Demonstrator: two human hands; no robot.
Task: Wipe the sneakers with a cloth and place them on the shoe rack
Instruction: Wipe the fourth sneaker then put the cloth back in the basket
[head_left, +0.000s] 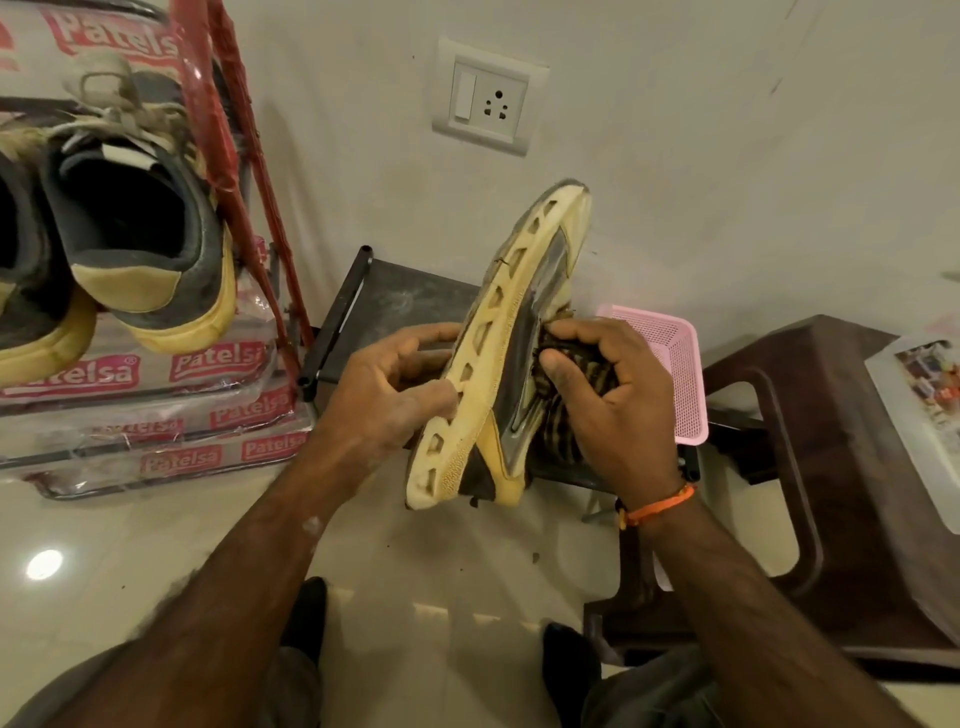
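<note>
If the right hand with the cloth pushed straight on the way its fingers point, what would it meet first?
The right hand points left, pressing the striped cloth toward the sneaker. It would meet the sneaker's side first; beyond it, the left hand holds the sole.

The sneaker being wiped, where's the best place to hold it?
Grip the sneaker at the midsole, coming from the sole side as the left hand does. The sole faces left, its cutouts give purchase, and the upper stays free for the cloth.

Wall and floor clutter
Socket (489, 97) on the wall; pink basket (670, 364) beside a brown stool (841, 467); glossy tiled floor (130, 545).
</note>
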